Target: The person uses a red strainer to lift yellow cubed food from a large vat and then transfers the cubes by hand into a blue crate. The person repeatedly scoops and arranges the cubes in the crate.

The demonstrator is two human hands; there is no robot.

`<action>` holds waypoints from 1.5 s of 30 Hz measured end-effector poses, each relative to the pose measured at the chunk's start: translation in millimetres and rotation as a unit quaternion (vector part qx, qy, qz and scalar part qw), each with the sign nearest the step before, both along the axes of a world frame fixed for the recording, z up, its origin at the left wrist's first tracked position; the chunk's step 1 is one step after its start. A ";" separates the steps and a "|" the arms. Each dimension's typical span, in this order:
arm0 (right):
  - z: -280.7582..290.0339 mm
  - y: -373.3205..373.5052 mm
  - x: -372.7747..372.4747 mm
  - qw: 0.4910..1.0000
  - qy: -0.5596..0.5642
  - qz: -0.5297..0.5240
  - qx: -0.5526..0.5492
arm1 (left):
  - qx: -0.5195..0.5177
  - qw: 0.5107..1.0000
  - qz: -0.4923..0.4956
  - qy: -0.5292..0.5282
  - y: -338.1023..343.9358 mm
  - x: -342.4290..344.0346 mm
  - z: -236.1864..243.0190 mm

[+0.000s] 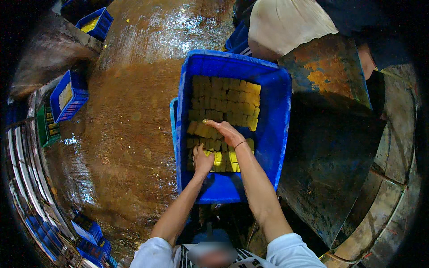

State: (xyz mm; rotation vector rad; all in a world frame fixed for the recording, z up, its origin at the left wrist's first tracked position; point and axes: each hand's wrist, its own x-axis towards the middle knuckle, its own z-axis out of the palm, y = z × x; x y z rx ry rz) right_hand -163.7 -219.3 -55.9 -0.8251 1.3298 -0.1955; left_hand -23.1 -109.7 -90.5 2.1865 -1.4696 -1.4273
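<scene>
Half-curled, the left hand (203, 160) touches rectangular yellow blocks (218, 157) at its right; the outstretched right hand (228, 133) points left beyond, both grips unclear.

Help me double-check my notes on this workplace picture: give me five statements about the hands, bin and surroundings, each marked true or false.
1. The left hand and right hand are both inside the large blue bin. True.
2. The bin is empty. False: it holds rows of yellow blocks.
3. The left hand is nearer the person's body than the right hand. True.
4. The green crate is right of the bin. False: it is on the left.
5. A thin band circles the right wrist. True.
</scene>
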 end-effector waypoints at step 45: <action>320.9 936.3 -151.3 0.777 0.524 -0.326 -0.129 | -0.090 0.238 -0.964 0.078 574.1 -305.4 335.4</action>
